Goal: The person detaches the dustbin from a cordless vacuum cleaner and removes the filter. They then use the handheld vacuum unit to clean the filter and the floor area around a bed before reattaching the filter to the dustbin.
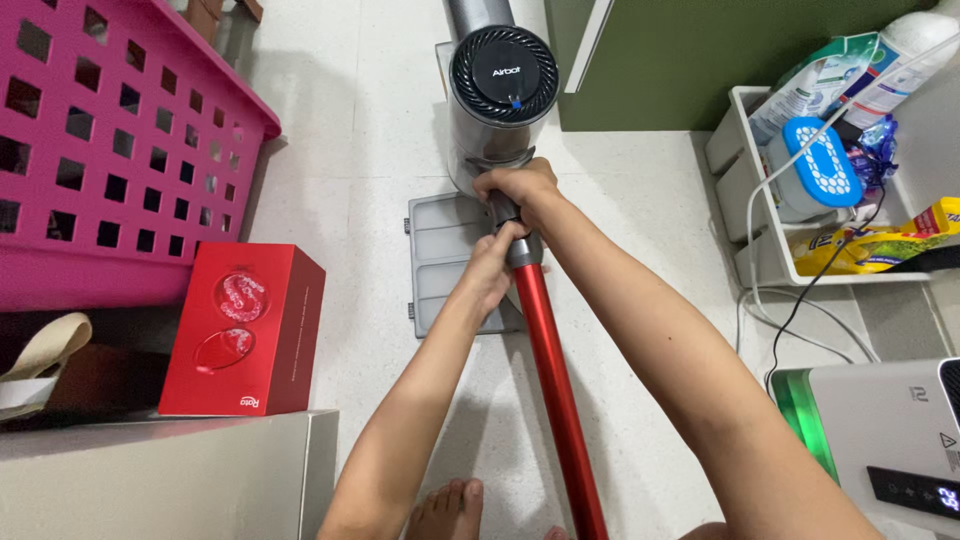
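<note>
A red box (243, 330) stands on the floor at left. Yellow packets (872, 248) and white-green pouches (822, 82) fill the white rack (728, 160) at right. A dark screen (915, 490) glows bottom right.

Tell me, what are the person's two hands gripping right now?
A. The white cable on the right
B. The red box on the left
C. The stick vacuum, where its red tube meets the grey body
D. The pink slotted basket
C: both the left hand and the right hand close around the stick vacuum at the joint above its red tube, away from everything else.
</note>
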